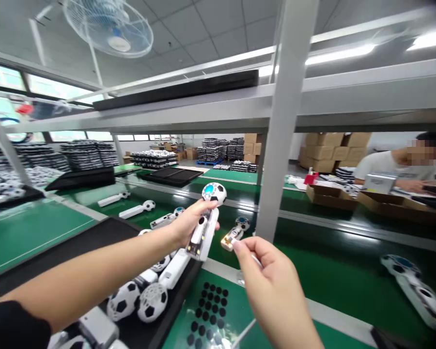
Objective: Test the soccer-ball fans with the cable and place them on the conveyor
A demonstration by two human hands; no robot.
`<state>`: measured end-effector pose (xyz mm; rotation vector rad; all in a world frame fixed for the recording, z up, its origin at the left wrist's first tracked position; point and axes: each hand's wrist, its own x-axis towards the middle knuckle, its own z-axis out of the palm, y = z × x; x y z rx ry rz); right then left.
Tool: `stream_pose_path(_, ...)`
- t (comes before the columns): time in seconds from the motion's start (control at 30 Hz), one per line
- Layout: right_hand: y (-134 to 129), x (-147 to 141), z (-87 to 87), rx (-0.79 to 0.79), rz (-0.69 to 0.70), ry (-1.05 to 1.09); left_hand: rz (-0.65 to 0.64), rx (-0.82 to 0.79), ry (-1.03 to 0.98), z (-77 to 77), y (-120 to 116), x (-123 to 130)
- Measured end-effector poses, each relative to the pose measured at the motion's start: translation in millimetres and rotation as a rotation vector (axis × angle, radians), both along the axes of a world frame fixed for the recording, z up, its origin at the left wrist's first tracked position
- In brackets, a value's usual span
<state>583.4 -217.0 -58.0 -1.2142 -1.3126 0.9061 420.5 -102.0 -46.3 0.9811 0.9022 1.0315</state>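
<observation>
My left hand (pixel 192 220) is wrapped round a white device (pixel 208 237) with a football-patterned round head and a blue disc, held upright over the black tray's corner. The device's lower part looks open, with small parts showing inside. My right hand (pixel 265 266) is closed in a pinch to the right of it; a small pale piece shows at the fingertips, too small to make out. Just beyond those fingertips, a similar device (pixel 233 235) lies on the green belt. White football-headed devices (pixel 152 301) fill the black tray (pixel 58 242) under my left forearm.
Round black pads (pixel 212 303) lie on the green surface in front. A grey post (pixel 285 121) rises behind my right hand, under a shelf beam. More devices (pixel 416 288) lie on the belt. A person (pixel 392 165) works at the far right beside cardboard trays (pixel 330 197).
</observation>
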Motion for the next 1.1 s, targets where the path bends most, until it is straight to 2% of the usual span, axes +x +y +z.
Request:
stream_pose_path(0.1, 1.6, -8.2, -8.5, -0.008, 0.097, -0.027, -0.04, 0.168, -0.001, -0.3, -41.7, -4.6)
stream_pose_path(0.23, -2.3, -15.9, -13.2, -0.036, 0.239, -0.056, -0.054, 0.251, 0.014, 3.0, -63.7, -2.5)
stream_pose_path(0.4, -5.0, -12.7, -8.9, -0.054, 0.247, -0.051, -0.053, 0.273, 0.058, 2.1, -69.0, -1.7)
stream_pose_path(0.53, -8.4, -11.0, -4.3, -0.051, 0.266, -0.095, -0.055, 0.22, 0.002, 1.8, -70.9, 1.4)
stream_pose_path(0.73, -11.0, -10.8, -2.5, -0.058, 0.239, -0.031, -0.042, 0.228, -0.01, 4.9, -75.1, 4.6)
stream_pose_path(0.9, -10.7, -6.1, -0.2, -0.016, 0.304, -0.221, -0.018, 0.34, 0.157, 4.2, -80.0, 2.9)
stream_pose_path(1.0, -9.7, -6.7, -1.2, -0.03, 0.313, -0.245, 0.004, 0.414, 0.259, 3.9, -81.9, 2.0)
stream_pose_path(1.1, -8.2, -8.3, -2.6, -0.045, 0.298, -0.235, 0.008, 0.379, 0.246, 3.7, -82.8, 2.0)
